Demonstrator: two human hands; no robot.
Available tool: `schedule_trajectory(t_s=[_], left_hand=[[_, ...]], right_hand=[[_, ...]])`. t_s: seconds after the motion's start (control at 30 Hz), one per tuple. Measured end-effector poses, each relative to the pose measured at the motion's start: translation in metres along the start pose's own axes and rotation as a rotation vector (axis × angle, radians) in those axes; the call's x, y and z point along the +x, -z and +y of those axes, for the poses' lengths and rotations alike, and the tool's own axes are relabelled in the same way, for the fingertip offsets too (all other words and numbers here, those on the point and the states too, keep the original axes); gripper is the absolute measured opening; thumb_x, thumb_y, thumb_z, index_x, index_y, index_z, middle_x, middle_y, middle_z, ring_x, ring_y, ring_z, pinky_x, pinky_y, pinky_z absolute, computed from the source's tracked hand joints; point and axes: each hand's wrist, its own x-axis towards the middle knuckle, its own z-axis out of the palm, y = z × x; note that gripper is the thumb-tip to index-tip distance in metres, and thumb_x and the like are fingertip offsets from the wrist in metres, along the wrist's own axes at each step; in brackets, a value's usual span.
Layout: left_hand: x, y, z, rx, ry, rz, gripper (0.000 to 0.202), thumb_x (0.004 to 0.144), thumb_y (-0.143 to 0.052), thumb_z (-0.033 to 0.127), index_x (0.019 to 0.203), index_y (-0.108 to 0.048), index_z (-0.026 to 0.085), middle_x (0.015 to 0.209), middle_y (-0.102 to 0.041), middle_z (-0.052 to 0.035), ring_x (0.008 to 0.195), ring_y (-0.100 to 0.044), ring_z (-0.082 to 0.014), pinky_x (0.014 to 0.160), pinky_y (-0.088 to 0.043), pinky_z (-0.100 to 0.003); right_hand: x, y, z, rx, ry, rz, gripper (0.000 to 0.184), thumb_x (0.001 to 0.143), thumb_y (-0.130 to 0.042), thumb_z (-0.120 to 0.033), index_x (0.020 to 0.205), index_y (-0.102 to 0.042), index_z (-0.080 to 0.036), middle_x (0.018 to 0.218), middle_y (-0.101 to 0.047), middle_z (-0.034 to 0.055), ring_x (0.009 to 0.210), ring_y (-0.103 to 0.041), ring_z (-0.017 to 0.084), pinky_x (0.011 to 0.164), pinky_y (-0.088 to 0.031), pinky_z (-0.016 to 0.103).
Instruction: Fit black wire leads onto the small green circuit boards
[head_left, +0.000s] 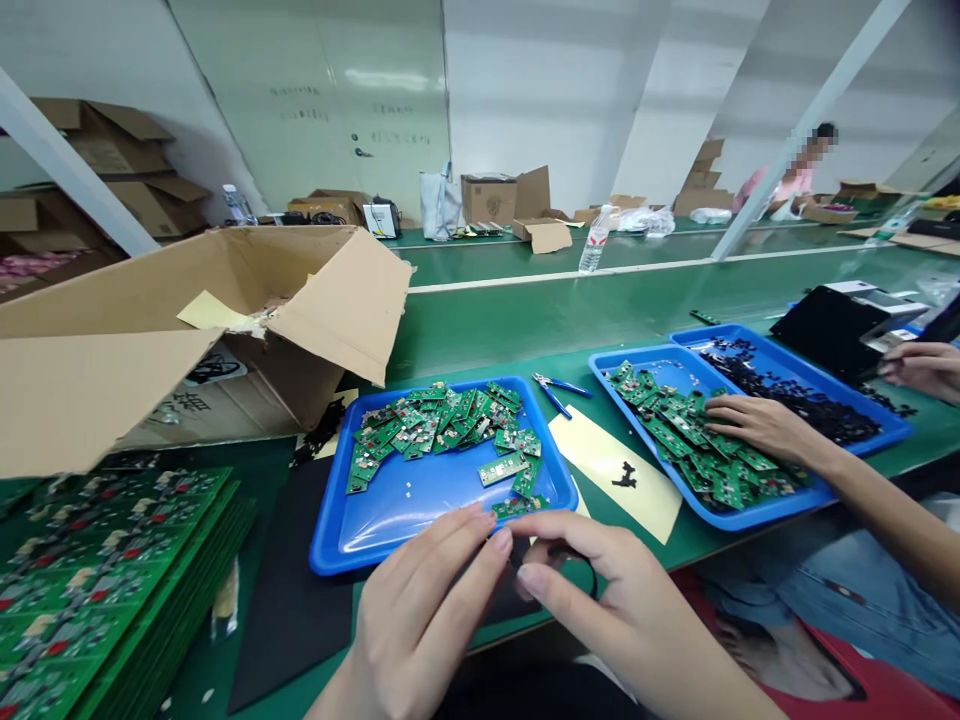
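My left hand point(435, 610) and my right hand point(607, 580) meet at the near rim of a blue tray point(450, 540). The left fingers are pressed together, hiding whatever is in them. My right thumb and fingers pinch a small black part point(517, 560); its exact kind is not clear. Just beyond the fingertips lies a small green circuit board point(517, 506). Many more circuit boards point(450, 420) are heaped at the tray's far side. A thin dark loop shows by the right palm.
Stacked board panels point(112, 570) and an open carton point(247, 380) stand at left. Blue-handled cutters point(559, 392) and yellow paper point(600, 460) lie right of the tray. A co-worker's hand point(765, 425) rests on boards in a second tray point(720, 520); black parts fill another tray point(892, 435).
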Motion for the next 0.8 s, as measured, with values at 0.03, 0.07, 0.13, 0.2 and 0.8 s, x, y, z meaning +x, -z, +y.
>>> schedule_trajectory(t_s=[0.03, 0.07, 0.13, 0.2, 0.8], left_hand=[[0.0, 0.0, 0.0, 0.002, 0.003, 0.011, 0.046, 0.088, -0.055, 0.003, 0.133, -0.049, 0.008, 0.119, -0.063, -0.0154, 0.118, -0.055, -0.0227, 0.095, -0.049, -0.034], [0.0, 0.0, 0.0, 0.004, 0.003, 0.015, 0.047, 0.087, -0.056, 0.003, 0.134, -0.048, 0.008, 0.119, -0.063, -0.0151, 0.117, -0.056, -0.0224, 0.095, -0.05, -0.033], [0.0, 0.0, 0.0, 0.007, 0.015, 0.011, 0.052, 0.086, -0.059, 0.002, 0.135, -0.047, 0.009, 0.119, -0.063, -0.0143, 0.115, -0.057, -0.0216, 0.095, -0.05, -0.032], [0.001, -0.001, 0.001, 0.009, 0.037, 0.014, 0.056, 0.082, -0.064, 0.001, 0.135, -0.046, 0.009, 0.117, -0.063, -0.0136, 0.114, -0.058, -0.0202, 0.094, -0.05, -0.029], [0.003, 0.002, 0.001, -0.161, 0.153, -0.083, 0.05, 0.091, -0.056, 0.013, 0.139, -0.042, 0.015, 0.109, -0.068, -0.0104, 0.1, -0.065, -0.015, 0.088, -0.054, -0.024]], right_hand=[[-0.002, -0.002, 0.004, 0.128, -0.072, -0.024, 0.021, 0.086, -0.058, -0.02, 0.104, -0.067, -0.016, 0.079, -0.072, 0.0038, 0.071, -0.068, 0.015, 0.068, -0.058, 0.025], [-0.003, -0.004, 0.008, 0.254, -0.131, -0.042, 0.02, 0.086, -0.059, -0.019, 0.104, -0.067, -0.018, 0.076, -0.07, 0.0019, 0.07, -0.068, 0.013, 0.068, -0.057, 0.024], [-0.006, -0.007, 0.013, 0.466, -0.202, -0.055, 0.019, 0.084, -0.062, -0.018, 0.102, -0.067, -0.02, 0.071, -0.067, -0.0018, 0.068, -0.066, 0.01, 0.069, -0.055, 0.021], [-0.007, -0.009, 0.015, 0.601, -0.249, -0.041, 0.018, 0.082, -0.066, -0.018, 0.1, -0.068, -0.022, 0.069, -0.065, -0.0036, 0.065, -0.065, 0.008, 0.067, -0.054, 0.018], [0.008, -0.01, 0.016, 0.605, -0.34, -0.049, 0.027, 0.069, -0.077, -0.038, 0.069, -0.062, -0.016, 0.054, -0.062, -0.0024, 0.049, -0.06, 0.01, 0.05, -0.051, 0.02]])
